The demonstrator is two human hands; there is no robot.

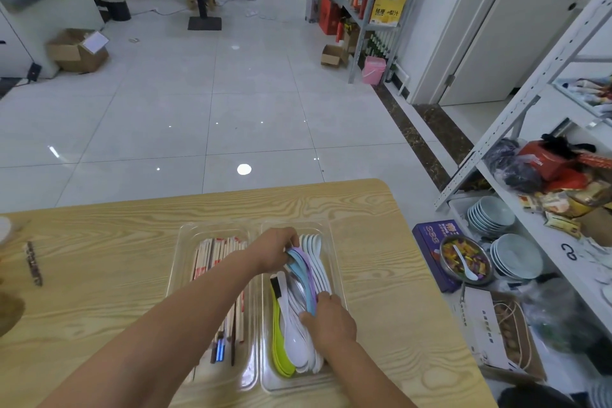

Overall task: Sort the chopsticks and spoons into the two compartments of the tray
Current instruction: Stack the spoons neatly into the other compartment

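One tray with two compartments is seen, and two hands: left hand, right hand. Chopsticks and spoons are too bunched to be counted.

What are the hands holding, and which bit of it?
A bunch of blue and purple spoons: the left hand grips its far end, the right hand its near end.

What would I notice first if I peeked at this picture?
Two hands stand out: the left hand and the right hand grip a bunch of colourful spoons in the right compartment of a clear tray on a wooden table. Right beside them, the left compartment holds lots of chopsticks.
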